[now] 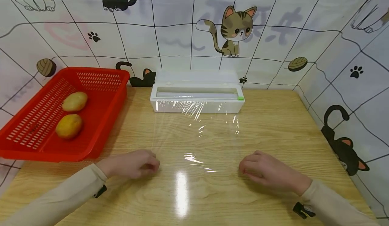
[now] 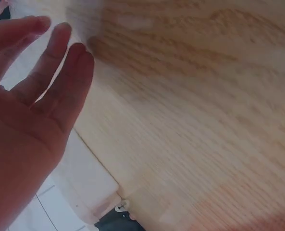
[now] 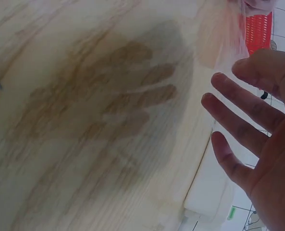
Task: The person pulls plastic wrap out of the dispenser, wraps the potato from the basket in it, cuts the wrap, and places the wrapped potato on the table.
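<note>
A sheet of clear plastic wrap [image 1: 193, 158] stretches over the table from a white wrap dispenser [image 1: 196, 106], whose lid [image 1: 196, 76] stands raised at the back. My left hand [image 1: 132, 164] pinches the near left corner of the film. On the opposite side, my right hand [image 1: 268, 170] pinches the near right corner between thumb and index finger, its other fingers spread in the right wrist view. Creased film [image 3: 234, 45] shows beside that pinch. The film's exact front edge is hard to make out.
To the left, a red plastic basket [image 1: 106, 131] holds two potato-like yellowish things, a paler one [image 1: 75, 101] and a darker one [image 1: 69, 126]. The wooden table [image 1: 273, 124] meets cat-patterned sheeting [image 1: 173, 40] at the back and right. A green slider [image 1: 240, 98] sits at the dispenser's right end.
</note>
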Demonstrator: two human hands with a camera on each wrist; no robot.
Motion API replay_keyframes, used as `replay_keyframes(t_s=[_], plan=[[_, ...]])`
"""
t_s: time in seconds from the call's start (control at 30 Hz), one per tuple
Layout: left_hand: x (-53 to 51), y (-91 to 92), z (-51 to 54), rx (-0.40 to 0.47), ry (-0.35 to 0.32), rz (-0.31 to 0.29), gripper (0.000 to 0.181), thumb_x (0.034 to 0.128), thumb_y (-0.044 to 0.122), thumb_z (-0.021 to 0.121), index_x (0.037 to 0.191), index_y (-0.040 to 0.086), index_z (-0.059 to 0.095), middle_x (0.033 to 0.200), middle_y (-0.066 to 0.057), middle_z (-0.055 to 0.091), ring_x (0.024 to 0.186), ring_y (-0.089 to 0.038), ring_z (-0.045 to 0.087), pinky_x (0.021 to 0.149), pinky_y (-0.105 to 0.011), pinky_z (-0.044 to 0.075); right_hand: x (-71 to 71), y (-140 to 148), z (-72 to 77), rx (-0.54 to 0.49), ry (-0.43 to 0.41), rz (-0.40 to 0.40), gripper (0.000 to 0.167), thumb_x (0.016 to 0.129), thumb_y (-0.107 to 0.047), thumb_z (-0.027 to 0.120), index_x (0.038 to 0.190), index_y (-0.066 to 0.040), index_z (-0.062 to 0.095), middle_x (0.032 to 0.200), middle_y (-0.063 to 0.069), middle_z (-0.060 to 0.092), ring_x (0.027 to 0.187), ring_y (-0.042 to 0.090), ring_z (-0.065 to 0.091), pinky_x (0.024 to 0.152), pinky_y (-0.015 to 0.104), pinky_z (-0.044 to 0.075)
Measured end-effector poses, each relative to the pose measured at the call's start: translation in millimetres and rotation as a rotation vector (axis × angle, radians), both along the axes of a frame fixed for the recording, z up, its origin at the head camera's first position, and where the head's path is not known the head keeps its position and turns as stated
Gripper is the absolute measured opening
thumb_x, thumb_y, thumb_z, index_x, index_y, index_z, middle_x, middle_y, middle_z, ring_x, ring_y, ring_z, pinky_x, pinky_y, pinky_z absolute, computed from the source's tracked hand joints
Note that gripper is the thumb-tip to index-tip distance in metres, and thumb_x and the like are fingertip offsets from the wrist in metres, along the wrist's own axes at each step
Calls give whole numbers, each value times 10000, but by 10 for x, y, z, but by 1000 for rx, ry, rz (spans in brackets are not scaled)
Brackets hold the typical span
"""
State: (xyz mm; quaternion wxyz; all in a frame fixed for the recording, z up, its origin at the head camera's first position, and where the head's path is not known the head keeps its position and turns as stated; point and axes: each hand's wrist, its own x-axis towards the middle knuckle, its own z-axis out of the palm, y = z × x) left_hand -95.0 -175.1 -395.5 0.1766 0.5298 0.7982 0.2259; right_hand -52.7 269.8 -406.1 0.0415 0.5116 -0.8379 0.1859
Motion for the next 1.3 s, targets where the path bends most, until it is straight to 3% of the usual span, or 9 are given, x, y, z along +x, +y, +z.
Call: replay_keyframes(t_s=[0.17,0.3,0.43,0.53,0.73,0.97,1.17,1.3], plan=[[54,31,35,-112,20,46,104,885,71,674,854,169,655,834,141,548,823,-52,487,745,-258,460,4,-47,-44,79,46,-4,48,911,-176,653,914,-222,642,997,-115,609,925,55,562,750,354,458],[79,84,50,-110,51,50,189,889,82,668,733,154,588,706,145,459,733,-50,432,666,-226,406,2,-94,-68,119,93,-1,115,821,-143,715,870,-219,643,982,-89,585,892,78,542,722,342,455],[94,123,42,-115,67,73,293,903,110,660,657,165,510,625,135,371,658,-47,367,625,-218,346,5,-128,-82,158,115,-1,31,872,-174,663,889,-197,653,965,-78,554,865,87,520,711,334,454],[101,141,31,-125,50,104,341,912,138,657,618,180,490,587,139,349,603,-27,335,583,-206,326,2,-146,-92,175,129,15,22,885,-168,634,902,-184,633,944,-77,535,849,95,507,707,335,450],[107,189,5,-119,-39,150,401,918,128,654,566,182,469,534,150,287,483,31,251,456,-154,248,-4,-165,-115,213,98,20,174,818,-121,695,905,-202,567,887,-100,501,803,75,485,689,319,454],[106,219,-12,-185,-37,164,328,818,65,730,614,174,497,575,119,346,543,-3,315,501,-183,298,-14,-180,-155,189,57,26,163,821,-109,684,908,-195,576,863,-106,488,773,52,473,679,285,468],[139,242,16,-243,-60,151,279,697,-43,663,622,153,479,575,112,337,542,-20,321,498,-189,289,-23,-199,-151,162,50,53,161,814,-94,686,900,-182,581,846,-103,488,751,50,468,658,268,459],[179,262,43,-295,-34,134,285,663,-68,664,635,145,477,593,107,340,560,-30,326,504,-195,296,-18,-204,-141,165,27,44,161,818,-97,690,894,-186,580,846,-114,491,754,40,476,655,259,462]])
